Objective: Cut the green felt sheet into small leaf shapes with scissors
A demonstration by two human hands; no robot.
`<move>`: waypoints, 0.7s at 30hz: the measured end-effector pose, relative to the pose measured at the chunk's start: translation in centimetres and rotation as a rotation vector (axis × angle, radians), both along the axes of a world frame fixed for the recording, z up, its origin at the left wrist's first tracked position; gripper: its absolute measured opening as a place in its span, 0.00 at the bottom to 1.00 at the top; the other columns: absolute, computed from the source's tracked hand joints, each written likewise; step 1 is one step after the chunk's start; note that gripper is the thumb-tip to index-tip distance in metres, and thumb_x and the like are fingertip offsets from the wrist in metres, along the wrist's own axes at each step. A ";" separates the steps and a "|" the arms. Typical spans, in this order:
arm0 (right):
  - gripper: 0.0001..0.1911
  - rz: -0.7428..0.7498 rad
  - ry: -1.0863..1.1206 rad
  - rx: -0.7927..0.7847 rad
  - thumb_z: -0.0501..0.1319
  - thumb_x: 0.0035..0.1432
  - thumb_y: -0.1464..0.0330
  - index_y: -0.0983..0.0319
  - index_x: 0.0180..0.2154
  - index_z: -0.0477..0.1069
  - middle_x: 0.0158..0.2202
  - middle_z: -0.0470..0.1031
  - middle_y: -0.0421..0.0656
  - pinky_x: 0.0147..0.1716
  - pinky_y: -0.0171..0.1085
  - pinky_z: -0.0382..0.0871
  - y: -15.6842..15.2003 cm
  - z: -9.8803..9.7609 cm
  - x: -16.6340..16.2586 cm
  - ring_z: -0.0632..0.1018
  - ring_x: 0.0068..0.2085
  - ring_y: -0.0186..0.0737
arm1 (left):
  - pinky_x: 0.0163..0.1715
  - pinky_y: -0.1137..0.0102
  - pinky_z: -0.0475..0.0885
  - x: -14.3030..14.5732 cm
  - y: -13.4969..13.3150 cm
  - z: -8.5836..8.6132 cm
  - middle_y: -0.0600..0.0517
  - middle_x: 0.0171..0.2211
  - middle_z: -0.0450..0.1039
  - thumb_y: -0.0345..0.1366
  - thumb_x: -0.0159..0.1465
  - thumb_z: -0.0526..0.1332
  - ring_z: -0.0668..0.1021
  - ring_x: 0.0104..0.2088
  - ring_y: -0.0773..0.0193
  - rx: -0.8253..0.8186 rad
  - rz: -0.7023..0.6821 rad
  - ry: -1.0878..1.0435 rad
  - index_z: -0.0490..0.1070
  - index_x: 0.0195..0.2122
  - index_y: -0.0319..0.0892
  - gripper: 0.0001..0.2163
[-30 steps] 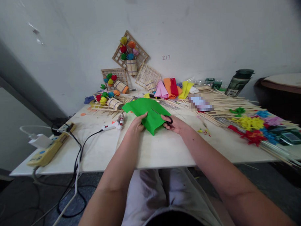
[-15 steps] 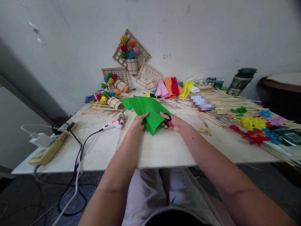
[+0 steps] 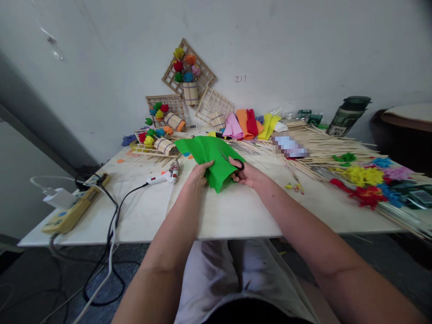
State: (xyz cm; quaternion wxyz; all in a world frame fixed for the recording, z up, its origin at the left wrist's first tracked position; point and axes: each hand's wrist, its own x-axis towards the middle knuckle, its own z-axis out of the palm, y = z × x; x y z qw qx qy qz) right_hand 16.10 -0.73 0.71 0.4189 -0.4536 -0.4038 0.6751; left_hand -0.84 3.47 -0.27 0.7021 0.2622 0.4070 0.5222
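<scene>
A bright green sheet (image 3: 210,155), crepe paper or felt by its look, is held up over the middle of the table. My left hand (image 3: 201,174) pinches its lower left part, thumb on top and fingers underneath. My right hand (image 3: 245,174) grips a pair of scissors (image 3: 239,164) with black handles. One thin blade lies over the upper face of the sheet near its right side; the other is hidden behind the green. Part of the right fingers is also hidden by the sheet's edge.
A glue gun (image 3: 163,177) lies left of my hands, its cord running to a yellow power strip (image 3: 67,214). Wooden sticks (image 3: 325,146), bright flowers (image 3: 365,175) and a dark bottle (image 3: 348,116) occupy the right. Folded coloured sheets (image 3: 248,124) and lattice pieces (image 3: 214,106) stand at the back.
The right hand and the scissors handles have shifted slightly left and up, and the handles look closer together. The left hand keeps its pinch; the view has moved slightly.
</scene>
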 end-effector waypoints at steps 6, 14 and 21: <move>0.26 -0.053 0.014 0.028 0.68 0.46 0.47 0.62 0.29 0.64 0.14 0.64 0.35 0.09 0.26 0.43 -0.2 0.0 -0.5 0.61 0.13 0.25 | 0.52 0.60 0.74 0.1 -0.3 0.3 0.40 0.41 0.80 0.22 0.55 0.65 0.82 0.43 0.53 -0.004 0.009 0.001 0.72 0.52 0.35 0.22; 0.26 -0.082 -0.003 0.061 0.70 0.45 0.49 0.62 0.29 0.63 0.14 0.62 0.33 0.10 0.25 0.41 -0.7 0.3 -0.5 0.59 0.13 0.24 | 0.52 0.61 0.74 -0.1 -0.6 0.8 0.40 0.40 0.80 0.21 0.57 0.63 0.82 0.43 0.53 -0.045 0.021 -0.008 0.72 0.53 0.34 0.22; 0.24 -0.072 -0.048 0.060 0.68 0.50 0.51 0.62 0.29 0.62 0.15 0.65 0.35 0.10 0.25 0.43 -0.8 0.6 -0.3 0.62 0.14 0.24 | 0.51 0.61 0.75 -0.1 -0.4 0.7 0.40 0.42 0.80 0.24 0.57 0.65 0.82 0.43 0.54 -0.044 0.059 -0.023 0.71 0.55 0.35 0.22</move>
